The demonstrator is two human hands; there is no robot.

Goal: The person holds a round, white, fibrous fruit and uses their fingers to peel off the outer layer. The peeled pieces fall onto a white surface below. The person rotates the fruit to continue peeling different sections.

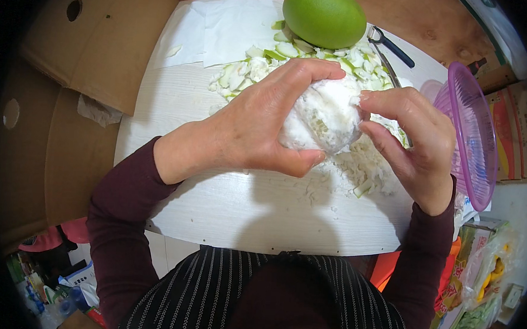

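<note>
1. A cardboard box (97,42) is seen at the far left, beside the white table (176,118).
2. The peeled white fruit (325,117) is held above the table, clamped by the fingers of the left hand (259,128).
3. Pith is pinched by the right hand (413,142); the peeling step appears underway, and a careful outward pull seems called for.
4. Peel scraps (262,69), a green fruit (324,16) and a purple bowl (471,133) are seen behind and to the right.

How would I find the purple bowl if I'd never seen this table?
Start at the white table and go to its right edge, past the right hand. The purple bowl stands there tipped on its side. It is the only see-through purple thing, unlike the solid green fruit at the far edge.
</note>
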